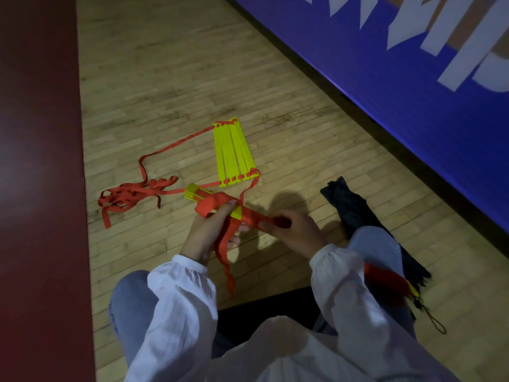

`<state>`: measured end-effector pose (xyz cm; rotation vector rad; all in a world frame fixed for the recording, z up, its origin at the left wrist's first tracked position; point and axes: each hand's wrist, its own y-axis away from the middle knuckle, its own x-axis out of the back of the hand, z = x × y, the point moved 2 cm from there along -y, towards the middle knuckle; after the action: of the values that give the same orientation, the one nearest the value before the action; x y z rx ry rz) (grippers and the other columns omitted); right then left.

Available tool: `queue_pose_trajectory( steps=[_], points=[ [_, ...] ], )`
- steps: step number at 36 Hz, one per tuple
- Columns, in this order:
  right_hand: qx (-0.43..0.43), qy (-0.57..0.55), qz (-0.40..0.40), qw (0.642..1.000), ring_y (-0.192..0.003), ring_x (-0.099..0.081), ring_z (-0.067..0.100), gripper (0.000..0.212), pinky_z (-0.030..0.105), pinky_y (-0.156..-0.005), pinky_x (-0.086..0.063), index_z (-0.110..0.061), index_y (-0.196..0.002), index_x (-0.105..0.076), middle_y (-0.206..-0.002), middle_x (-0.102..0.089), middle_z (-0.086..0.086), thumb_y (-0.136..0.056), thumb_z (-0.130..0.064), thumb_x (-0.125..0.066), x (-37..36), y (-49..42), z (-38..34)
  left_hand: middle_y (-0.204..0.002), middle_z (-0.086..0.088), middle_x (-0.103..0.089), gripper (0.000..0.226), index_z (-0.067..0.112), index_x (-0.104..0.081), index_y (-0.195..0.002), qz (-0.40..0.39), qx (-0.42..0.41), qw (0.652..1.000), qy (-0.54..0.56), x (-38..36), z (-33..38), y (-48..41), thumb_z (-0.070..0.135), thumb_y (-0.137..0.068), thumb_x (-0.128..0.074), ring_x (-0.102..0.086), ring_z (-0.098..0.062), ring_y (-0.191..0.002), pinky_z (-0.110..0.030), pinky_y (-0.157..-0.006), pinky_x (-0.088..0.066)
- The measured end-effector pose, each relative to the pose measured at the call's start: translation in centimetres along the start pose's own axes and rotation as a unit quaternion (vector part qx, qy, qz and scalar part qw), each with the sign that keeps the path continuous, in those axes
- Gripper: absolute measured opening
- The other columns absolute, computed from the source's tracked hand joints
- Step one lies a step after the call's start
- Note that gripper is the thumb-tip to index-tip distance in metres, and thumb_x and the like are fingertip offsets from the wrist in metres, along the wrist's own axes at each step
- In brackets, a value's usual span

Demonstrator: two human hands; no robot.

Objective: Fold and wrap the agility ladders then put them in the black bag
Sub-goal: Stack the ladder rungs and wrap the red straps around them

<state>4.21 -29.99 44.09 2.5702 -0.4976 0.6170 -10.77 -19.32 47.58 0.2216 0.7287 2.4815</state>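
Pale wooden floorboards (179,78) fill my feed. At the centre, held just off them, is what I am working on: a rung bundle (197,194), a stack of yellow slats tilted from upper left to lower right. Red strap (213,204) is wound round its middle.

My left hand (209,232) comes up from below with its fingers curled round the bundle and the strap. A loose strap tail (225,255) hangs from it toward my lap. My right hand (292,230) is closed round the lower right end of the bundle, where strap covers the slats.

From the bundle a run of strap climbs to the flat ladder section (234,153), yellow rungs lying side by side on the floor just beyond my hands. Another run leaves its far end, goes out left and drops into a strap tangle (129,195) heaped on the boards left of the bundle.

Right of my hands the black bag (355,208) lies crumpled on the floor, partly behind my right knee (377,244) in blue denim. Beside that knee is a second bundle (385,282), red and yellow and blurred. I cannot tell whether it lies in the bag or on it.

White sleeves (179,299) cover both forearms. A dark red band (41,161) runs down the left edge, and a blue panel (413,92) with white lettering crosses the upper right.
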Motion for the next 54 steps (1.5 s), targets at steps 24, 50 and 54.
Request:
queue_pose_trajectory(
  steps=[24,50,54],
  points=[
    [-0.013,-0.02,-0.025,0.999,-0.093,-0.063,0.012,0.037,0.024,-0.075,-0.045,-0.022,-0.107,-0.068,-0.097,-0.067,-0.004,-0.083,-0.05,-0.068,0.3,-0.5,0.4,-0.055,-0.009,-0.065,0.028,-0.001,-0.057,-0.097,-0.032,-0.009,0.998,0.045,0.4,-0.7,-0.2,0.025,-0.1,-0.046,-0.056,-0.017,-0.036,-0.02,-0.033,-0.042],
    [-0.019,0.023,0.109,0.994,-0.08,-0.061,0.017,0.035,0.035,-0.074,-0.048,-0.022,-0.075,-0.058,-0.078,-0.063,-0.006,-0.066,-0.042,-0.084,0.7,-0.5,-0.3,-0.083,-0.026,-0.07,0.122,-0.014,-0.066,-0.095,-0.103,0.117,0.967,0.199,0.8,-1.4,-0.8,0.085,-0.075,0.002,-0.054,-0.023,-0.038,-0.018,-0.04,-0.042],
    [-0.015,0.013,0.103,0.994,-0.078,-0.061,0.015,0.036,0.034,-0.073,-0.048,-0.025,-0.071,-0.054,-0.074,-0.061,-0.009,-0.065,-0.04,-0.085,0.6,-0.6,-0.2,-0.082,-0.026,-0.071,0.125,-0.011,-0.072,-0.082,-0.1,0.113,0.965,0.215,0.7,-1.7,-1.1,0.085,-0.074,0.007,-0.053,-0.021,-0.039,-0.016,-0.039,-0.041]
  ],
)
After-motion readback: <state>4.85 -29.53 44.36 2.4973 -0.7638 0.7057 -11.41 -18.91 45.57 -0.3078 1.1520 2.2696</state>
